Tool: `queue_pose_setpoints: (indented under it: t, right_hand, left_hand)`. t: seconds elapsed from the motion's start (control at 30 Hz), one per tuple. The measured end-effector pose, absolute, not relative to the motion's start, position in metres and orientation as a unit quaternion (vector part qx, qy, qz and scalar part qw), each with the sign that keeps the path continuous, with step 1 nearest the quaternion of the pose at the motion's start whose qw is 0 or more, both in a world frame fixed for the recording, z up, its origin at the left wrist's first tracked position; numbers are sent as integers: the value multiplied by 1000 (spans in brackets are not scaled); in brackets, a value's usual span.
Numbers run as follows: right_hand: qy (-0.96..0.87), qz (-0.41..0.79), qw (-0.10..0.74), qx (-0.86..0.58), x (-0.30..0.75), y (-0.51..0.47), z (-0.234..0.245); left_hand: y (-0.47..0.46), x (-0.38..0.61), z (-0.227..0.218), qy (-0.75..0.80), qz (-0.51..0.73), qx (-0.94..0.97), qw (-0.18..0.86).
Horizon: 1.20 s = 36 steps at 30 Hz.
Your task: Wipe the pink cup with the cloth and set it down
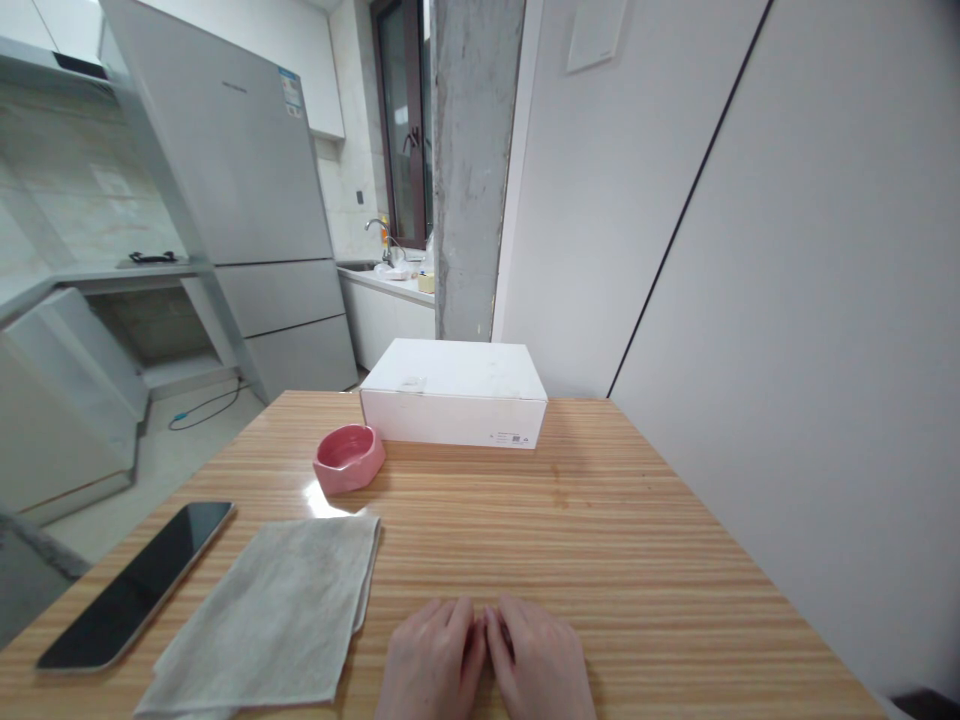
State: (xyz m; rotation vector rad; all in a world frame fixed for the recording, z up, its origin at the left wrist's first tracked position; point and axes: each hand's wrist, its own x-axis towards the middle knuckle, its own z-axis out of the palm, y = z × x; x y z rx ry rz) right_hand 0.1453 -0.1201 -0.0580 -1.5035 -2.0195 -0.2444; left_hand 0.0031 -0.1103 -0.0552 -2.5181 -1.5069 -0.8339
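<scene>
Folded cloth on a wood-grained tabletop, seen in the head view. The cloth lay flat to the left of the left hand, just beside it but apart. Its layers were out of line along the right edge and at the near-left corner; a pinch that caught only the upper layer would probably have opened the fold. The left hand and the right hand rested side by side at the near edge of the view, fingers bent and meeting at the middle. No object showed in their grasp; their undersides were hidden, so whether they were released or clenched could not be told. The phone lay left of the cloth, near the tabletop's left edge, and a wide leftward sweep of the cloth might have nudged it off. Beyond the cloth stood the pink bowl, overlapping the white box in the view; contact could not be judged. If the two touched, a push on the bowl could have shifted the box toward the tabletop's far edge.
</scene>
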Motion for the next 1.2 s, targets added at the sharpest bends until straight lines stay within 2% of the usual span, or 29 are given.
queue_pose_setpoints:
  t: [0.3, 0.47, 0.57, 0.63, 0.7, 0.87, 1.07, 1.2]
  right_hand:
    - [-762, -97, 308, -561, 145, -120, -58]
    - [-767, -87, 291, -565, 147, -122, -63]
    - [-768, -74, 286, -569, 148, -123, -66]
    - [-766, -66, 288, -571, 149, -123, -67]
    - [-764, -60, 289, -574, 149, -122, -67]
    - [-762, -32, 291, -578, 148, -123, -66]
    - [-758, -29, 292, -583, 147, -123, -67]
    - [-753, -38, 302, -583, 146, -124, -65]
  left_hand:
    - [-114, 6, -57, -489, -271, -828, 43]
    - [-95, -28, -5, -433, -340, -835, 15]
    - [-48, -78, 26, -484, -431, -760, 46]
    - [-7, -111, 30, -543, -451, -707, 50]
    - [28, -139, 22, -591, -427, -684, 8]
    - [65, -171, -6, -626, -386, -644, -211]
    - [56, -134, 4, -641, -412, -601, -242]
    - [45, -63, 16, -526, -462, -619, -356]
